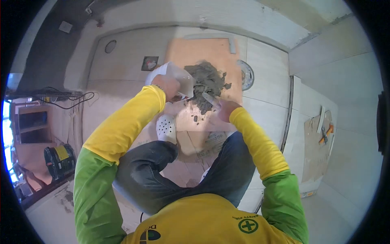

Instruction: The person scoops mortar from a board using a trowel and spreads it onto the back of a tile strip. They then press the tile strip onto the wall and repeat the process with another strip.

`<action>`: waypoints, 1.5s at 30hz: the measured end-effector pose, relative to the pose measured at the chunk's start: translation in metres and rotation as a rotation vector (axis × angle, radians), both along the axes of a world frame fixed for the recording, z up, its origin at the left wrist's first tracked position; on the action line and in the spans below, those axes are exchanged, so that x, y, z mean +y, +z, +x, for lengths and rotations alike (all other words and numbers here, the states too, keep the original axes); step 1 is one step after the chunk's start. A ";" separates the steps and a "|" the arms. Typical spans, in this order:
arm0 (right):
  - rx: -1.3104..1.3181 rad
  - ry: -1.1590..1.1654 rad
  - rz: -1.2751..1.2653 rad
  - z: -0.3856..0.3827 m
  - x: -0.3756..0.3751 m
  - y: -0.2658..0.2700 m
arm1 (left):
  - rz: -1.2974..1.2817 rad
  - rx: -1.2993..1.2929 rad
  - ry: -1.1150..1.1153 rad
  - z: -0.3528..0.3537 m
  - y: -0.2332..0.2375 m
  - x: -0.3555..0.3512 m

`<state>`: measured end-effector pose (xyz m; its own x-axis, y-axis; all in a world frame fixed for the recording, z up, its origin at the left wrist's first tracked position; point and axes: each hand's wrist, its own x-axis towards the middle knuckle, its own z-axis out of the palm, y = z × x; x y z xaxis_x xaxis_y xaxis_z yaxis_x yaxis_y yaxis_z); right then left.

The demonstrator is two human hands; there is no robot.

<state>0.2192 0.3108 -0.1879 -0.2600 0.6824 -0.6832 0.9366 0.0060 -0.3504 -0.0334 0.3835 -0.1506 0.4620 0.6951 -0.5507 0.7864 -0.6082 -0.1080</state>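
Observation:
A heap of wet grey mortar lies on an orange-brown board on the tiled floor. My left hand is closed on a white plastic container, which is tilted with its opening toward the heap's left side. At the heap's lower right, my right hand is closed around a trowel, its blade touching the mortar. Small lumps of mortar are scattered on the board near the heap.
A round metal disc lies right of the board. Left are a square floor opening and a dark bucket. An orange-handled tool rests on cardboard at the right. Cables hang at the left.

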 end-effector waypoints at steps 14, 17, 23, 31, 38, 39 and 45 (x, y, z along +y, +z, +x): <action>0.852 -0.952 -0.586 0.101 -0.037 -0.037 | 0.203 -0.546 0.128 -0.081 -0.052 -0.016; 0.968 -1.101 -0.585 0.093 -0.034 -0.051 | 0.318 -0.763 0.292 -0.112 -0.072 -0.035; 0.368 -0.478 -0.412 0.046 0.021 -0.021 | 0.447 -0.748 0.446 -0.161 -0.121 -0.066; -0.133 -0.244 -0.022 -0.033 -0.006 -0.068 | 0.616 -0.721 0.756 -0.195 -0.178 -0.095; 0.005 -0.419 0.124 -0.064 -0.077 -0.153 | 0.714 -0.844 0.892 -0.184 -0.203 -0.122; -0.035 -0.479 0.050 -0.067 -0.067 -0.143 | 0.728 -0.840 0.890 -0.180 -0.206 -0.121; 0.075 -0.662 -0.325 -0.052 -0.038 -0.017 | 0.659 -0.769 0.976 -0.153 -0.221 -0.126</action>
<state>0.1668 0.2729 -0.2054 0.0819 0.4792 -0.8739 0.6818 -0.6665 -0.3016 -0.1860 0.2577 -0.3717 -0.3172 0.9342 0.1634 0.8487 0.2028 0.4885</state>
